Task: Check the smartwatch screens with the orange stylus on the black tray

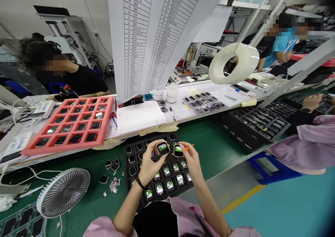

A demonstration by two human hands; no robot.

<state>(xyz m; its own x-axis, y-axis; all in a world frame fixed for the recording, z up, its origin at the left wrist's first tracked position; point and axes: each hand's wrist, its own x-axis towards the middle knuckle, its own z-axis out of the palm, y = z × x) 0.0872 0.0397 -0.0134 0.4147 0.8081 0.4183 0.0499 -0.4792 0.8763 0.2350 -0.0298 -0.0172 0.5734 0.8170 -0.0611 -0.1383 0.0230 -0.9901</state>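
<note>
The left hand [150, 165] grips a square smartwatch body [162, 148] with a green-lit screen, its fingers [154, 147] closed narrowly around the case edges. Just beside it, the right hand [192, 160] holds a second watch body [178, 150], its fingers [187, 149] curled around the case, while an orange stick [189, 147] pokes out from them toward 2 o'clock. Both hands hover above a black compartment tray [133, 170] on the green mat surface [214, 150], where more watch bodies [166, 170] sit in rows of pockets, several showing green screens. At 9 o'clock from the hands lie scraps of silver film [113, 185] and loose black pieces [108, 164]. A small desk fan [62, 192] stands farther out at 8 o'clock. At 10 o'clock, a pink foam tray [31, 148] holds dark watch bodies in its pockets. At 2 o'clock, a co-worker's hand [311, 102] rests over a black holder [255, 123] filled with more watches.
</note>
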